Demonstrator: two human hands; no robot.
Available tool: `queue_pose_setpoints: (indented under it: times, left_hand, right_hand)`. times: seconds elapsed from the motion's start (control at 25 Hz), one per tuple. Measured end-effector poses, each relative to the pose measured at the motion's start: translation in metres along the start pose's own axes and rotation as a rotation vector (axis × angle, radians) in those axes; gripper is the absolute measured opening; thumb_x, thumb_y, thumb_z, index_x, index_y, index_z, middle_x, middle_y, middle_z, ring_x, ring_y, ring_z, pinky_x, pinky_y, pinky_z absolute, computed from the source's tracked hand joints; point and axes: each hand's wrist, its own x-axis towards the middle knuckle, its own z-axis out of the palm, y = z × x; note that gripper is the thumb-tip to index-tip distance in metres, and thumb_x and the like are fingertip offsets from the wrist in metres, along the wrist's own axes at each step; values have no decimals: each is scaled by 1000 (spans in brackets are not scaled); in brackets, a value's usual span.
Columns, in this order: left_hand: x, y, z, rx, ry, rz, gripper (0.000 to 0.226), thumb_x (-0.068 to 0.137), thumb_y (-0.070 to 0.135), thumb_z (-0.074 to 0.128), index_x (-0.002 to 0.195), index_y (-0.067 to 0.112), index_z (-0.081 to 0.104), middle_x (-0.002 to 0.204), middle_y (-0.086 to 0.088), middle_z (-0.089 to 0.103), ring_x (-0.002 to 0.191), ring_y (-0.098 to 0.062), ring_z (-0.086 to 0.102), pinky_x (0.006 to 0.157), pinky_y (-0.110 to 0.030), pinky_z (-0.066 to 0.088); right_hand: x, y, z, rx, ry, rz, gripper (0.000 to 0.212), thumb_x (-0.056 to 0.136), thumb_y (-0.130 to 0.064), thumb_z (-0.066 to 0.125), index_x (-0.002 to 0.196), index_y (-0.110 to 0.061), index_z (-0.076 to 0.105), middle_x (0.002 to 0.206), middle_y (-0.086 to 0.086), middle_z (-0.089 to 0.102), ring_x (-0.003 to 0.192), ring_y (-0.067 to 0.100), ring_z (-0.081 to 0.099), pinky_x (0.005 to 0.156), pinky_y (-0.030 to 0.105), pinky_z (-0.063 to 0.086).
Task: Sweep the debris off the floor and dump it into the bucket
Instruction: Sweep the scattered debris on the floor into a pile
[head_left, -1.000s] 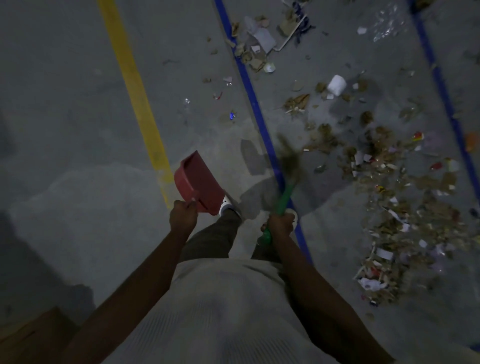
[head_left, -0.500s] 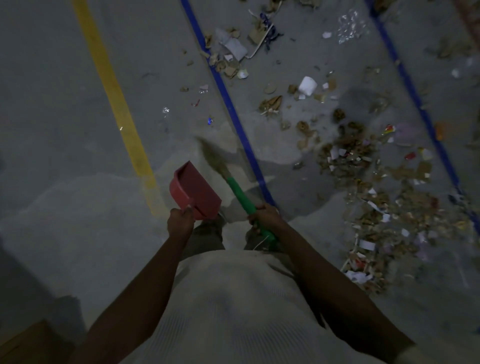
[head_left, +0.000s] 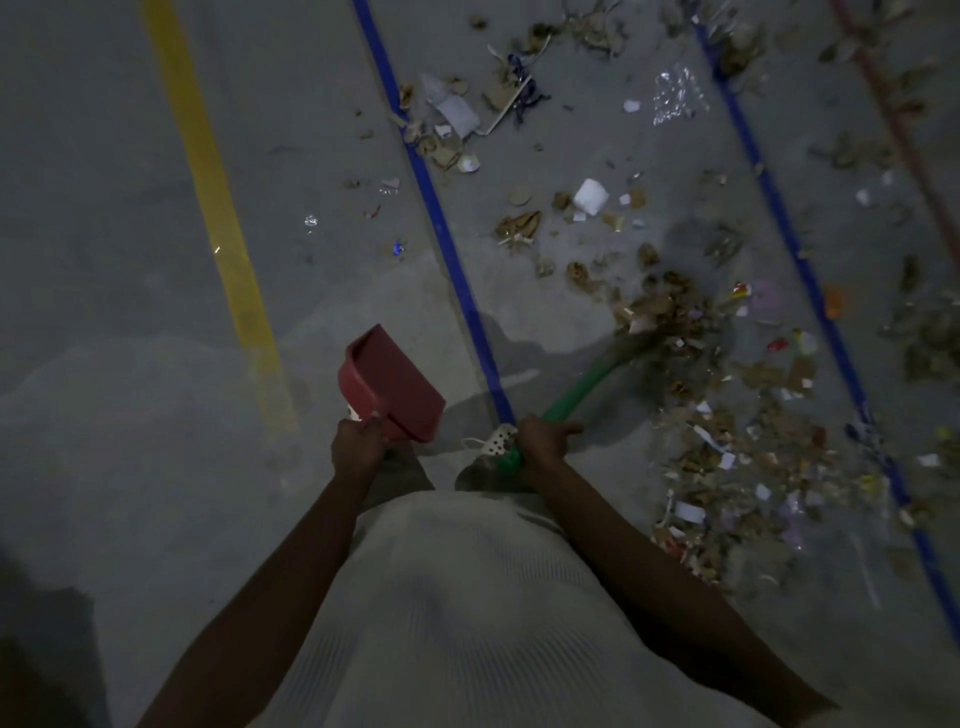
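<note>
Left hand (head_left: 358, 448), right hand (head_left: 543, 441) — both curled, gripping.

Bare floor (head_left: 130, 364) left of the yellow line (head_left: 218, 208) — passable; debris (head_left: 727, 415) litters the right side.

green broom (head_left: 582, 385) reaches into scattered brown-white debris (head_left: 727, 431), red dustpan (head_left: 400, 384) tilted nearby.

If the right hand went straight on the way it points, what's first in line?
Probably the debris pile on the floor. The right hand points up and right along the green broom, whose blurred brush end is at that litter. Depth unclear.
</note>
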Motion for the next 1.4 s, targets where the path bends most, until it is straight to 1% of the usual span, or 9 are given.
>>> queue_pose_setpoints:
  times: [0.12, 0.2, 0.28, 0.44, 0.6, 0.92, 1.2, 1.32, 1.4]
  left_hand:
    - [-4, 8, -6, -74, 18, -6, 55, 97, 48, 55, 113, -4, 66, 109, -23, 69, 104, -39, 64, 93, -44, 51]
    - [-3, 12, -20, -140, 59, -15, 51, 97, 45, 57, 107, -4, 69, 105, -23, 70, 103, -37, 65, 90, -39, 50]
    - [4, 14, -45, -194, 91, -54, 50, 97, 43, 57, 103, -4, 70, 106, -24, 69, 103, -37, 64, 89, -38, 49]
    - [28, 11, -108, -304, 151, -114, 56, 98, 42, 55, 121, -9, 59, 123, -29, 61, 114, -42, 59, 97, -46, 48]
    - [67, 2, -170, -383, 245, -94, 60, 98, 44, 54, 116, -13, 60, 118, -34, 62, 110, -43, 61, 93, -47, 50]
    - [145, -1, -262, -448, 315, -177, 62, 96, 45, 55, 126, -9, 52, 127, -29, 57, 114, -44, 59, 96, -54, 50]
    - [171, 11, -264, -369, 247, -166, 57, 97, 43, 55, 122, -9, 57, 122, -31, 62, 111, -43, 61, 88, -42, 48]
    - [187, 31, -263, -330, 193, -196, 61, 95, 46, 56, 123, -8, 56, 121, -30, 62, 108, -43, 62, 91, -51, 52]
    - [197, 42, -261, -277, 154, -207, 63, 94, 50, 57, 120, -8, 58, 118, -30, 63, 107, -44, 62, 91, -53, 52]
  right_hand:
    - [-15, -1, 7, 58, -93, -43, 72, 93, -12, 56, 149, -23, 12, 109, 16, 59, 60, 21, 61, 53, 31, 52]
    - [-28, -6, 22, 28, -171, -141, 40, 92, -7, 54, 119, -23, 29, 91, 15, 58, 47, 17, 55, 46, 28, 48]
    - [-51, -15, 43, -32, -286, -208, 34, 91, -3, 53, 114, -20, 34, 83, 13, 55, 43, 14, 50, 44, 27, 44]
    - [-91, -39, 96, -231, -494, -287, 43, 87, 1, 59, 120, -16, 39, 71, 12, 53, 47, 18, 48, 45, 28, 41]
    - [-125, -63, 166, -413, -572, -334, 45, 84, 1, 62, 116, -18, 38, 71, 13, 56, 46, 20, 48, 44, 29, 40]
    - [-172, -93, 290, -537, -602, -330, 37, 87, 6, 57, 113, -11, 37, 71, 16, 51, 50, 20, 46, 47, 30, 38]
    - [-165, -130, 329, -707, -550, -355, 33, 94, 0, 60, 125, 8, 51, 84, 22, 61, 56, 26, 57, 48, 31, 51]
    - [-140, -158, 328, -829, -509, -370, 22, 93, -8, 61, 112, 3, 62, 110, 25, 67, 97, 37, 69, 88, 42, 59]
    - [-118, -170, 322, -740, -482, -325, 4, 96, -8, 56, 99, -9, 59, 102, 18, 64, 91, 34, 64, 88, 33, 58]
